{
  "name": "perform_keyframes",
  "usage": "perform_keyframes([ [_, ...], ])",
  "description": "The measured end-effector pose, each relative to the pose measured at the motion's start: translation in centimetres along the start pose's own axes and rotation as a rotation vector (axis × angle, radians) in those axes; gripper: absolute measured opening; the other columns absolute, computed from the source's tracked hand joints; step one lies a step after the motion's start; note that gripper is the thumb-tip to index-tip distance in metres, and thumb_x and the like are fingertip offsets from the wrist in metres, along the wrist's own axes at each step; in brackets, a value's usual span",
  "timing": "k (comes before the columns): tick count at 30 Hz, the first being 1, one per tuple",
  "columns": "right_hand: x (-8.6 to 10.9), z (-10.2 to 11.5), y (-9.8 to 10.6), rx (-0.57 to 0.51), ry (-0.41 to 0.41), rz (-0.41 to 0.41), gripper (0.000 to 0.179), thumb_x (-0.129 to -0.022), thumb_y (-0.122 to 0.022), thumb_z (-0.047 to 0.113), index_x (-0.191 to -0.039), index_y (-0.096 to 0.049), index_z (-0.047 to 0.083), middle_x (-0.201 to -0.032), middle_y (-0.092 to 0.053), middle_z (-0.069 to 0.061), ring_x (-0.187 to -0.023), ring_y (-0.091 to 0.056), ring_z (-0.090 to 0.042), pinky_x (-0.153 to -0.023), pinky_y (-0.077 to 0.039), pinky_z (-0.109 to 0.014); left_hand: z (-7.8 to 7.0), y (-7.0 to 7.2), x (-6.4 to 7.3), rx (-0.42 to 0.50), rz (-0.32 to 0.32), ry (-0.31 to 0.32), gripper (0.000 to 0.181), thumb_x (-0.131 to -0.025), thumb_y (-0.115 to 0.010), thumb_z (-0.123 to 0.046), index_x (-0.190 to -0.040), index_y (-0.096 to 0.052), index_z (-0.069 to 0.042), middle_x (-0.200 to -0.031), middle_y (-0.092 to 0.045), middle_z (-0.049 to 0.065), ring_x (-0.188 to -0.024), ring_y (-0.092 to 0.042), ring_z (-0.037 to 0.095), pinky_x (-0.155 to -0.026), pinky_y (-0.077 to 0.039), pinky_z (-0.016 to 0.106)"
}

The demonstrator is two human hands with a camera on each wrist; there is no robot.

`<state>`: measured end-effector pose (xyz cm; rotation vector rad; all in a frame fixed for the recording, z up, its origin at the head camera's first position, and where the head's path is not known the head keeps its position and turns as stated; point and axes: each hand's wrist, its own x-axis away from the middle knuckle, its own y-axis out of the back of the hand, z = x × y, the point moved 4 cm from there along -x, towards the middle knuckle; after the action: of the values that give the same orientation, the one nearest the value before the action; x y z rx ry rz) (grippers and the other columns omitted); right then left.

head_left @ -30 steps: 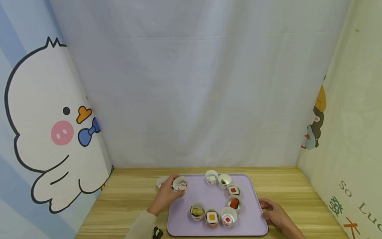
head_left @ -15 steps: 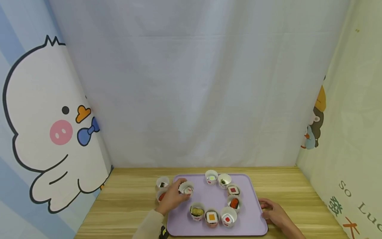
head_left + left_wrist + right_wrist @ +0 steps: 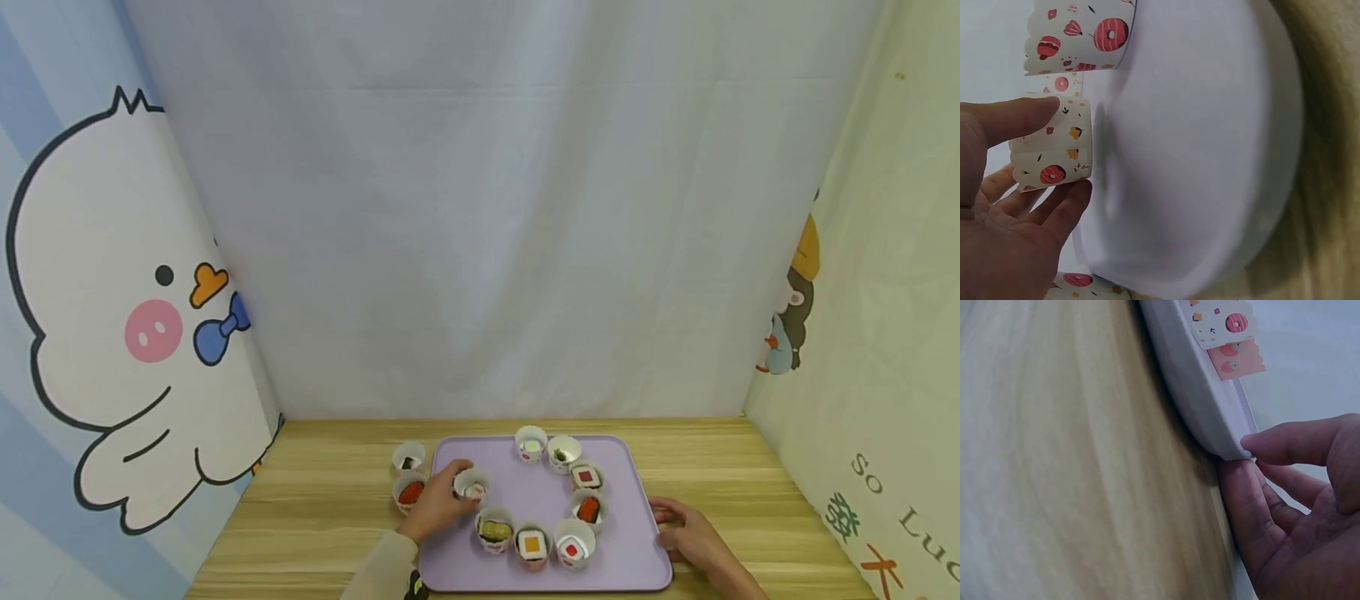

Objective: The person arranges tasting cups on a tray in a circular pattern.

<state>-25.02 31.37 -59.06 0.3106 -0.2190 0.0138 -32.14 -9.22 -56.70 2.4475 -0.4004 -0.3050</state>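
My left hand (image 3: 438,504) holds a white paper baking cup (image 3: 470,478) over the left part of the lilac tray (image 3: 626,542). A small white piece with pink on it lies inside. In the left wrist view the thumb lies on one side of the donut-printed cup (image 3: 1054,147) and the fingers on the other; its base seems just above or on the tray, I cannot tell which. On the tray's right side, my right hand (image 3: 693,537) pinches the rim, thumb on top and a finger below in the right wrist view.
On the tray, several paper cups with toy-like sushi pieces form a curve, among them one with a yellow-green topping (image 3: 495,531) and one with an orange square (image 3: 533,546). Left of the tray, two cups, one with a red piece (image 3: 411,493), stand on the wooden table (image 3: 315,500).
My left hand has moved right and toward the front with the paper cup, uncovering the two cups on the table at left. The right hand stays at the tray's rim.
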Motion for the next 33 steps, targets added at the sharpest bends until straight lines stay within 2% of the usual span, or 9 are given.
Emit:
perform_keyframes([
  [3,0.0,0.0,0.0,0.005,-0.002,-0.004,0.070,-0.071,-0.058,-0.011,-0.139,-0.042,-0.012,-0.111,-0.057,-0.017,-0.083,-0.061,-0.018,-0.066,-0.058,-0.036,0.2,-0.1,0.1,-0.011,0.034,0.014,0.060,-0.082,-0.078,-0.016,-0.134,-0.051,0.000,-0.132,-0.059,0.021,-0.088,-0.058,0.019,-0.072,-0.046,0.032],
  [6,0.0,0.1,0.0,0.009,-0.004,-0.012,0.070,-0.071,-0.058,-0.011,-0.139,-0.043,-0.011,-0.111,-0.057,-0.017,-0.083,-0.061,-0.018,-0.066,-0.058,-0.036,0.2,-0.2,0.2,-0.014,0.052,0.011,0.061,-0.082,-0.077,-0.015,-0.136,-0.050,0.000,-0.130,-0.060,0.020,-0.087,-0.057,0.019,-0.071,-0.046,0.032],
  [11,-0.1,0.1,0.0,0.015,-0.001,-0.016,0.069,-0.071,-0.058,-0.011,-0.139,-0.043,-0.011,-0.111,-0.057,-0.017,-0.083,-0.061,-0.018,-0.066,-0.058,-0.036,0.1,-0.3,0.4,-0.032,0.050,-0.026,0.063,-0.079,-0.079,-0.012,-0.134,-0.051,0.001,-0.128,-0.062,0.019,-0.107,-0.062,0.029,-0.084,-0.051,0.042],
  [14,-0.1,0.0,0.0,0.011,0.000,-0.014,0.070,-0.071,-0.058,-0.011,-0.139,-0.043,-0.011,-0.111,-0.057,-0.017,-0.083,-0.061,-0.018,-0.066,-0.058,-0.036,-0.1,-0.3,0.6,-0.050,0.041,-0.056,0.063,-0.078,-0.080,-0.011,-0.133,-0.052,0.002,-0.126,-0.063,0.020,-0.112,-0.062,0.033,-0.089,-0.051,0.045],
  [17,0.0,0.0,0.0,0.011,0.002,-0.018,0.070,-0.070,-0.058,-0.011,-0.138,-0.043,-0.011,-0.111,-0.057,-0.018,-0.082,-0.061,-0.018,-0.066,-0.058,-0.036,-0.3,-0.3,0.9,-0.079,0.031,-0.072,0.063,-0.078,-0.079,-0.012,-0.133,-0.052,0.002,-0.124,-0.064,0.019,-0.105,-0.063,0.028,-0.085,-0.051,0.041],
  [19,0.1,0.1,0.0,0.013,0.001,-0.019,0.070,-0.070,-0.058,-0.011,-0.138,-0.044,-0.011,-0.111,-0.057,-0.018,-0.082,-0.061,-0.018,-0.066,-0.058,-0.036,-0.3,-0.3,1.1,-0.095,0.029,-0.070,0.062,-0.078,-0.079,-0.013,-0.133,-0.053,0.000,-0.119,-0.067,0.016,-0.093,-0.064,0.021,-0.078,-0.051,0.035],
  [24,0.1,0.1,0.0,0.005,0.000,-0.012,0.070,-0.070,-0.057,-0.011,-0.139,-0.043,-0.011,-0.112,-0.056,-0.019,-0.083,-0.061,-0.019,-0.067,-0.058,-0.037,-0.3,-0.5,1.3,-0.092,0.045,-0.052,0.062,-0.079,-0.077,-0.013,-0.135,-0.053,-0.003,-0.103,-0.069,0.009,-0.069,-0.052,0.005,-0.063,-0.043,0.024],
  [28,0.0,0.0,0.0,0.002,-0.002,-0.009,0.070,-0.070,-0.057,-0.011,-0.139,-0.043,-0.011,-0.112,-0.056,-0.018,-0.083,-0.061,-0.018,-0.067,-0.058,-0.037,-0.2,-0.5,1.3,-0.084,0.037,-0.066,0.064,-0.077,-0.077,-0.009,-0.136,-0.052,-0.002,-0.098,-0.068,0.009,-0.068,-0.050,0.004,-0.062,-0.042,0.023],
  [33,-0.1,-0.2,0.0,0.001,0.003,0.006,0.070,-0.071,-0.058,-0.011,-0.139,-0.041,-0.012,-0.110,-0.056,-0.016,-0.081,-0.062,-0.016,-0.068,-0.059,-0.037,0.1,-0.3,1.6,-0.004,0.048,-0.056,0.068,-0.076,-0.078,-0.006,-0.137,-0.049,0.002,-0.114,-0.066,0.018,-0.084,-0.062,0.016,-0.068,-0.049,0.024],
])
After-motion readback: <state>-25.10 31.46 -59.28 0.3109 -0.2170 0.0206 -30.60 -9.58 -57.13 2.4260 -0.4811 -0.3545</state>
